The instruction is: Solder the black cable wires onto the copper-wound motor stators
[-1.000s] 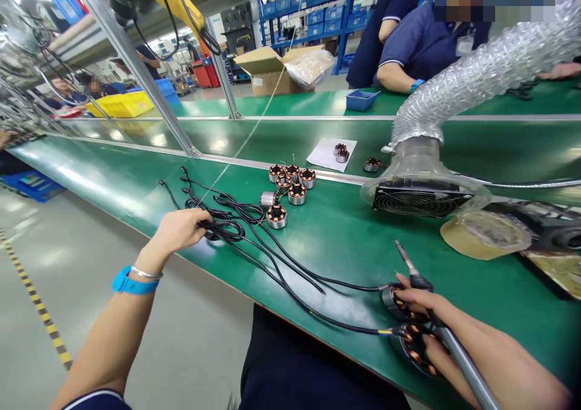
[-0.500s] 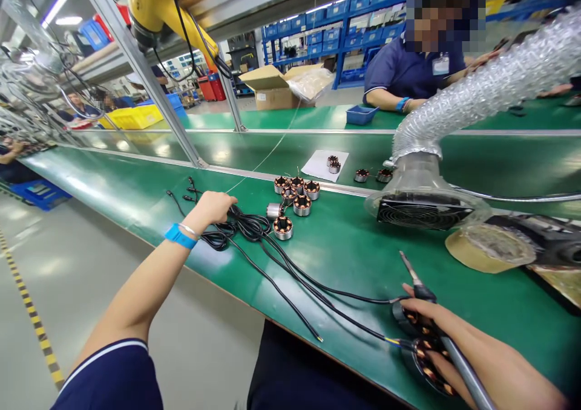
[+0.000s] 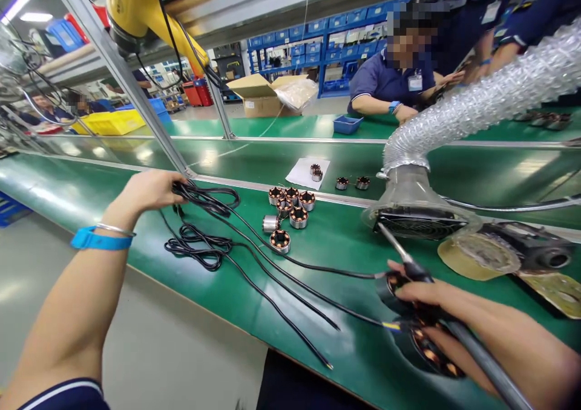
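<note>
Two stators (image 3: 421,351), one soldering iron (image 3: 418,271) in curled right fingers (image 3: 420,291)

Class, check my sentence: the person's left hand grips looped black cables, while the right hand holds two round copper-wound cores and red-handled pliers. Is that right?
The pliers are wrong: the head view shows a grey, rod-shaped tool with a narrow metal tip in the right hand, together with the two round copper-wound cores. The left hand does grip looped black cables.

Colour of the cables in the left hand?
Black cables, best seen in the head view.
</note>
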The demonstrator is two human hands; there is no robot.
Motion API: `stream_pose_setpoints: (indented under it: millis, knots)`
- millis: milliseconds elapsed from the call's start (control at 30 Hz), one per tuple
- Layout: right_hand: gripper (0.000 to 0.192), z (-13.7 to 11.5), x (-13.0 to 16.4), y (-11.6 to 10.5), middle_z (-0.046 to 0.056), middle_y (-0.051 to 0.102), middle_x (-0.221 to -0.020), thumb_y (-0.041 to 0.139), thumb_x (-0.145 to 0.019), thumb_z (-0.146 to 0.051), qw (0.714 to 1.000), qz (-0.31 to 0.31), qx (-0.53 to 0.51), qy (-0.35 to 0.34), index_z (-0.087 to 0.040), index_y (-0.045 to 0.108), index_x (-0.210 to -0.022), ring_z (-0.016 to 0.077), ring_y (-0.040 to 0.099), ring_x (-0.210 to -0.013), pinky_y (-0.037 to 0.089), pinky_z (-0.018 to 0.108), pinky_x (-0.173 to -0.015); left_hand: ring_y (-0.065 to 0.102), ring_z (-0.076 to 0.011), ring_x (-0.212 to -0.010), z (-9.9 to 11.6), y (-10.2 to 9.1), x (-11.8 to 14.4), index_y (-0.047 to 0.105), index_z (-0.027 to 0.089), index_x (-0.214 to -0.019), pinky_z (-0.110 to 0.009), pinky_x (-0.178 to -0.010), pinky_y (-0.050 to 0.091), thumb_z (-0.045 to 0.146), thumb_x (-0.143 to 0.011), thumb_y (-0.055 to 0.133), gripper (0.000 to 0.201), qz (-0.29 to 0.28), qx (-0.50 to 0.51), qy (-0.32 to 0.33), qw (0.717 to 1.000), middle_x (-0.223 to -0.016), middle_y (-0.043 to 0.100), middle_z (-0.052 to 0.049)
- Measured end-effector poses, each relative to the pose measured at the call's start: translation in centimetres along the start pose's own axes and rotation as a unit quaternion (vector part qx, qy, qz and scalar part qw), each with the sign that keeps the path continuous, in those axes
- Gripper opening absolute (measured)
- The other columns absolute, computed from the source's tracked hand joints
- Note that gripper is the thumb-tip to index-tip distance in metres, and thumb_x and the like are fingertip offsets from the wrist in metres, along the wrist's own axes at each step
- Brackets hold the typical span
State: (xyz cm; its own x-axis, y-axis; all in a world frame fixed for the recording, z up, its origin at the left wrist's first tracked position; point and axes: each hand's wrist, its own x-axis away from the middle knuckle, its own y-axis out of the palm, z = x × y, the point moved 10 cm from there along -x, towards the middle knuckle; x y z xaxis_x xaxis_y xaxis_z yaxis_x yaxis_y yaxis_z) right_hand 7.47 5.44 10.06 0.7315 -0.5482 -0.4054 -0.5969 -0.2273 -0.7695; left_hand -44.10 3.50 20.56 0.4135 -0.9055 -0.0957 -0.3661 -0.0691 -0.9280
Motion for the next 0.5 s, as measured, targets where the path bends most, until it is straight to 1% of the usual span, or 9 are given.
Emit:
stream_pose_setpoints:
  millis: [33,67,100,167,267,300,367,433,500]
  knots:
    - [0.030,-0.9,-1.9,-0.2,0.003,0.066,-0.109,0.056,-0.086,-0.025,0.999,-0.033,0.004,-0.036,-0.031,0.058,-0.116,0.0105,0.063,-0.055,0.052,0.017,-0.047,0.059,-0.0137,-0.080,-1.4,-0.7,-0.4,0.066,0.031,-0.115,-0.016,-0.068,0.037,0.045,-0.069,0.074,0.049,0.018,0.005,-0.024,1.000,-0.087,0.066,0.004]
    - [0.031,-1.3,-4.1,-1.0,0.003,0.067,-0.106,0.052,-0.087,-0.021,0.999,-0.035,0.006,-0.040,-0.030,0.055,-0.117,0.0100,0.062,-0.056,0.053,0.017,-0.051,0.058,-0.0126,-0.079,-2.5,-1.2,-0.8,0.065,0.030,-0.115,-0.016,-0.068,0.038,0.045,-0.071,0.073,0.048,0.033,0.010,-0.043,0.998,-0.086,0.066,0.004]
    - [0.032,-1.7,-6.3,-1.4,0.003,0.067,-0.104,0.051,-0.086,-0.019,0.998,-0.041,0.011,-0.049,-0.028,0.053,-0.117,0.0113,0.064,-0.062,0.053,0.018,-0.054,0.057,-0.0117,-0.077,-3.5,-1.6,-1.3,0.065,0.029,-0.115,-0.016,-0.069,0.039,0.046,-0.072,0.072,0.047,0.047,0.019,-0.064,0.997,-0.085,0.066,0.004]
    - [0.032,-1.7,-10.8,-2.0,0.002,0.067,-0.094,0.050,-0.082,-0.016,0.999,-0.032,0.018,-0.040,-0.024,0.052,-0.113,0.0128,0.065,-0.065,0.051,0.019,-0.055,0.057,-0.0122,-0.077,-5.2,-2.0,-2.4,0.066,0.028,-0.114,-0.020,-0.072,0.045,0.051,-0.072,0.071,0.048,0.071,0.047,-0.114,0.990,-0.086,0.065,0.003]
    - [0.040,-0.3,-17.0,-1.6,0.000,0.067,-0.085,0.055,-0.073,-0.012,0.998,-0.037,0.043,-0.002,-0.020,0.053,-0.113,0.0122,0.063,-0.061,0.047,0.020,-0.057,0.060,-0.0190,-0.085,-6.7,-1.9,-4.3,0.067,0.027,-0.115,-0.035,-0.080,0.051,0.058,-0.068,0.070,0.056,0.104,0.089,-0.189,0.972,-0.091,0.066,-0.001]
    - [0.044,0.5,-19.0,-1.4,0.000,0.067,-0.083,0.056,-0.072,-0.011,0.997,-0.041,0.061,0.011,-0.019,0.053,-0.114,0.0126,0.063,-0.063,0.046,0.020,-0.059,0.060,-0.0221,-0.089,-6.7,-1.8,-5.2,0.066,0.027,-0.116,-0.040,-0.081,0.052,0.058,-0.068,0.069,0.057,0.114,0.097,-0.203,0.968,-0.094,0.066,-0.003]
    - [0.048,2.2,-23.1,-1.4,0.000,0.065,-0.075,0.058,-0.068,-0.009,0.994,-0.030,0.104,0.028,-0.016,0.054,-0.115,0.0143,0.061,-0.064,0.043,0.021,-0.061,0.061,-0.0274,-0.095,-5.9,-1.5,-7.5,0.065,0.026,-0.119,-0.046,-0.082,0.052,0.055,-0.070,0.067,0.057,0.133,0.102,-0.207,0.964,-0.100,0.066,-0.007]
    - [0.051,4.4,-27.2,-1.5,0.001,0.065,-0.074,0.060,-0.065,-0.007,0.989,-0.015,0.140,0.041,-0.015,0.056,-0.116,0.0166,0.061,-0.070,0.042,0.022,-0.064,0.061,-0.0310,-0.098,-4.5,-1.4,-10.4,0.064,0.023,-0.119,-0.047,-0.082,0.051,0.048,-0.073,0.065,0.052,0.151,0.104,-0.199,0.963,-0.102,0.066,-0.011]
    - [0.053,7.4,-31.1,-1.6,0.003,0.065,-0.078,0.062,-0.065,-0.007,0.983,-0.007,0.172,0.062,-0.015,0.057,-0.118,0.0188,0.060,-0.076,0.040,0.023,-0.066,0.062,-0.0336,-0.099,-3.1,-2.0,-13.7,0.065,0.019,-0.115,-0.046,-0.082,0.051,0.039,-0.075,0.061,0.044,0.175,0.104,-0.192,0.960,-0.102,0.066,-0.013]
